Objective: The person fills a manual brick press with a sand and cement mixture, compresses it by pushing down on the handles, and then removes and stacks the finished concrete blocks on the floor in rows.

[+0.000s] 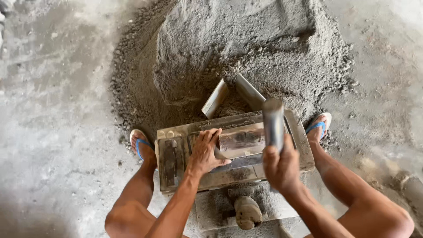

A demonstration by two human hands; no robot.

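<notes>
Squatting over the mould (304,145), we press our left hand (205,152) on its metal plate (242,140), fingers spread flat. Our right hand (282,167) grips a steel tool (273,123) upright, fingers wrapped around it, just before the sand pile (229,48)

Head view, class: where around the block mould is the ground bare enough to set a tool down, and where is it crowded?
Bare concrete floor lies left of the sand pile; another patch lies right. Crowded: the mould under left hand and right hand.
</notes>
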